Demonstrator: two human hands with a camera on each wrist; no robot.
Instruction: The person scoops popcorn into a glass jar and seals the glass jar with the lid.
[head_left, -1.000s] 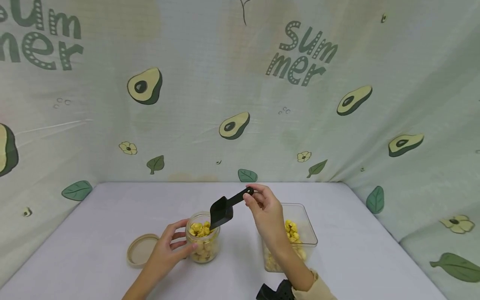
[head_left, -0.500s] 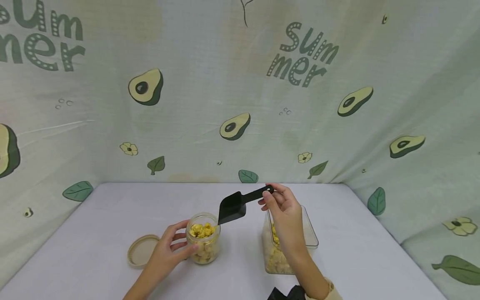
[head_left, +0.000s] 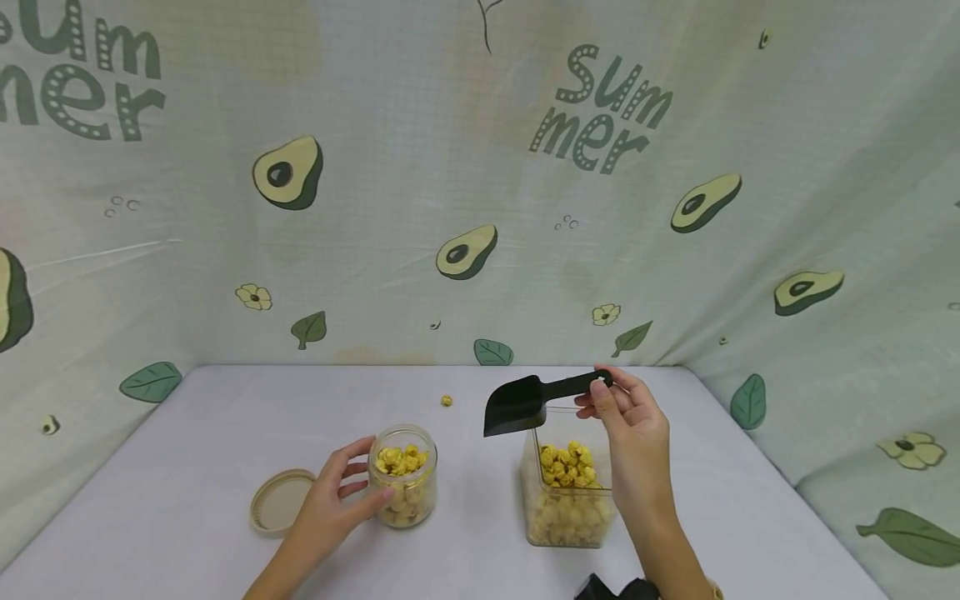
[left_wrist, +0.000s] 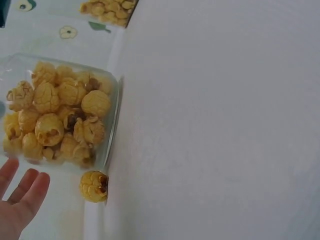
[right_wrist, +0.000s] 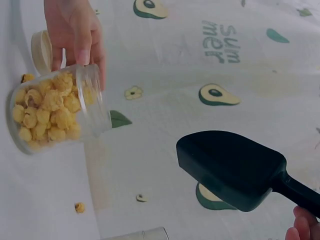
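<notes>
My left hand point(head_left: 341, 492) holds the side of a clear glass jar point(head_left: 405, 492), thumb in front and fingers spread along its left. Yellow popcorn point(head_left: 401, 460) fills much of the jar, which stands upright without its lid. To the right, my right hand point(head_left: 637, 425) pinches the end of a black scoop point(head_left: 517, 404) by its handle. The scoop is raised over the table, its blade pointing left, between the jar and a clear square container point(head_left: 534, 508) of popcorn. My right forearm hides part of that container's right side.
A beige round lid point(head_left: 281, 502) lies on the white table left of the jar. One loose popcorn piece point(head_left: 447, 400) lies behind the jar; another popcorn piece point(left_wrist: 94, 186) shows close to the jar's base in the left wrist view. A patterned cloth point(head_left: 375, 250) hangs behind.
My right hand has carried the scoop from the jar's mouth rightward toward the square container. The loose popcorn piece behind the jar has come into sight. My left hand stays on the jar.
</notes>
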